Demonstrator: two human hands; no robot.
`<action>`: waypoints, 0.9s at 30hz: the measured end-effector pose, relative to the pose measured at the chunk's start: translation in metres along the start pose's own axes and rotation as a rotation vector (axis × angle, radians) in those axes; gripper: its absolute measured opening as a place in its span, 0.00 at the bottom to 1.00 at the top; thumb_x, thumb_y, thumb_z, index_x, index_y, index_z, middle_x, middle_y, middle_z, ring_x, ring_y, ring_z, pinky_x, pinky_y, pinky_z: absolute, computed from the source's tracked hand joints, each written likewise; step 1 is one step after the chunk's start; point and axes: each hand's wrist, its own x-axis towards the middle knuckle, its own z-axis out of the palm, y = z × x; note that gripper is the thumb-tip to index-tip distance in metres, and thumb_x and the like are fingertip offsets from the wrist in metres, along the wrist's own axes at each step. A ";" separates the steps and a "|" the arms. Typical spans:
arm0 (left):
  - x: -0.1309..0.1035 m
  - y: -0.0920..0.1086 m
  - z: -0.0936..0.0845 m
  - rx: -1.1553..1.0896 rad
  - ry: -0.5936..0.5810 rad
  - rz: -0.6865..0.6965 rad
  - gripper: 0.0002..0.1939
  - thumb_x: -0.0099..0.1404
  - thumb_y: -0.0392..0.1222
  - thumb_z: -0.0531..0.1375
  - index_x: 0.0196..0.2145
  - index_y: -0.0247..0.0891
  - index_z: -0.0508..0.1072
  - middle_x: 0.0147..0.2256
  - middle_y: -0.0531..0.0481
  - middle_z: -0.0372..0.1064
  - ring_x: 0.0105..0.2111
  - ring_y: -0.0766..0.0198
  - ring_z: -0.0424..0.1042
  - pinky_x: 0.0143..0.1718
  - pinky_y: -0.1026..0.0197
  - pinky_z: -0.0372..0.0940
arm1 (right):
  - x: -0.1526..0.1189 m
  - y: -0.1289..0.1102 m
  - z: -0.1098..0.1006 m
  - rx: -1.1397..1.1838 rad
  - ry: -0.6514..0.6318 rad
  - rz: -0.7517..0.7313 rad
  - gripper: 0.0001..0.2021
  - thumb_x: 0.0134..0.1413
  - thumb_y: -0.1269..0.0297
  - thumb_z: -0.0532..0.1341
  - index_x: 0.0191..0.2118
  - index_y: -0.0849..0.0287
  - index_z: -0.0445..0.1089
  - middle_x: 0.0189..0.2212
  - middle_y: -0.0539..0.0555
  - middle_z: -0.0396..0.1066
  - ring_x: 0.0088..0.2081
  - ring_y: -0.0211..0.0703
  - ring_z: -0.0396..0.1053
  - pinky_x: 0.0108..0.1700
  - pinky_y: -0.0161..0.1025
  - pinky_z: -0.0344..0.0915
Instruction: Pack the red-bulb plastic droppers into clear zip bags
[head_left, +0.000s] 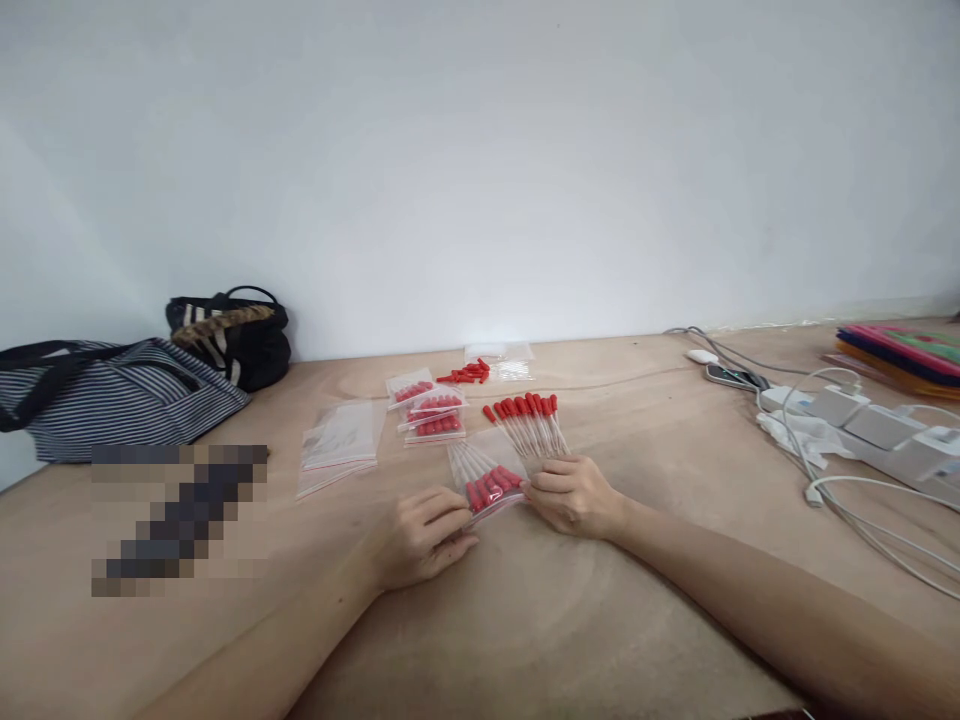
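Observation:
A clear zip bag [474, 452] lies on the table in front of me, with several red-bulbed droppers [491, 487] inside, their bulbs toward its red-striped opening. My left hand [426, 535] has its fingers closed at the bag's left corner. At the right corner, my right hand [576, 497] pinches the edge near the opening. Just beyond my right hand, a row of loose droppers [529, 415] is fanned out, red bulbs pointing away from me. Filled zip bags [435, 415] overlap behind the held bag. To their left is a stack of flat zip bags [341, 445].
Loose red bulbs [469, 373] and thin clear tubes [514, 370] lie near the wall. A striped bag [127, 400] and a black bag [255, 345] stand at left. Right are a power strip [862, 425] with cables and colored folders [900, 355]. A pixelated dark patch covers the left tabletop.

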 end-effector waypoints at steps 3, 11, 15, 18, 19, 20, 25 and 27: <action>-0.002 -0.001 0.003 0.088 0.027 0.033 0.06 0.60 0.34 0.53 0.33 0.39 0.69 0.29 0.51 0.70 0.29 0.67 0.70 0.32 0.66 0.66 | 0.000 0.000 -0.001 0.010 -0.016 0.020 0.11 0.55 0.69 0.50 0.25 0.60 0.66 0.18 0.48 0.63 0.23 0.32 0.59 0.25 0.34 0.49; -0.001 -0.004 0.000 0.216 0.051 0.173 0.07 0.60 0.32 0.52 0.29 0.38 0.69 0.24 0.53 0.71 0.22 0.69 0.69 0.24 0.67 0.66 | -0.002 0.000 -0.002 -0.037 0.006 -0.003 0.08 0.53 0.69 0.53 0.27 0.58 0.68 0.20 0.48 0.65 0.25 0.33 0.58 0.25 0.35 0.48; -0.002 -0.008 0.002 0.267 0.090 0.206 0.04 0.59 0.34 0.54 0.30 0.38 0.69 0.26 0.52 0.72 0.23 0.68 0.71 0.25 0.66 0.67 | -0.002 0.000 -0.001 -0.052 0.046 -0.046 0.07 0.52 0.71 0.54 0.26 0.60 0.67 0.19 0.48 0.65 0.24 0.32 0.57 0.25 0.35 0.48; -0.003 -0.010 0.004 0.296 0.089 0.206 0.04 0.60 0.34 0.54 0.30 0.38 0.69 0.27 0.52 0.73 0.24 0.67 0.71 0.26 0.65 0.67 | -0.003 0.001 0.000 -0.053 0.058 -0.065 0.06 0.51 0.71 0.55 0.27 0.61 0.67 0.19 0.47 0.65 0.24 0.33 0.57 0.25 0.35 0.48; -0.003 -0.011 0.004 0.296 0.081 0.212 0.05 0.60 0.34 0.54 0.31 0.38 0.69 0.28 0.52 0.73 0.24 0.67 0.72 0.26 0.65 0.67 | -0.003 0.001 0.000 -0.053 0.057 -0.066 0.06 0.51 0.71 0.55 0.27 0.61 0.67 0.19 0.47 0.65 0.24 0.33 0.57 0.25 0.35 0.48; -0.003 -0.011 0.003 0.295 0.071 0.220 0.06 0.60 0.33 0.53 0.31 0.38 0.69 0.28 0.51 0.73 0.25 0.67 0.72 0.26 0.65 0.67 | -0.003 0.001 0.000 -0.054 0.058 -0.064 0.05 0.51 0.71 0.55 0.27 0.61 0.67 0.20 0.47 0.66 0.25 0.33 0.57 0.25 0.35 0.48; -0.002 -0.009 -0.001 0.296 0.076 0.232 0.06 0.60 0.32 0.51 0.32 0.36 0.68 0.27 0.50 0.72 0.24 0.67 0.71 0.26 0.65 0.67 | -0.001 -0.001 0.000 -0.056 0.068 -0.024 0.03 0.51 0.69 0.57 0.31 0.58 0.68 0.24 0.47 0.68 0.27 0.34 0.58 0.26 0.34 0.49; 0.000 -0.008 -0.002 0.296 0.086 0.238 0.06 0.60 0.31 0.51 0.32 0.35 0.68 0.27 0.50 0.72 0.24 0.67 0.71 0.26 0.65 0.67 | 0.001 -0.002 0.001 -0.042 0.068 -0.033 0.03 0.51 0.69 0.56 0.30 0.58 0.68 0.24 0.47 0.68 0.28 0.34 0.59 0.26 0.34 0.49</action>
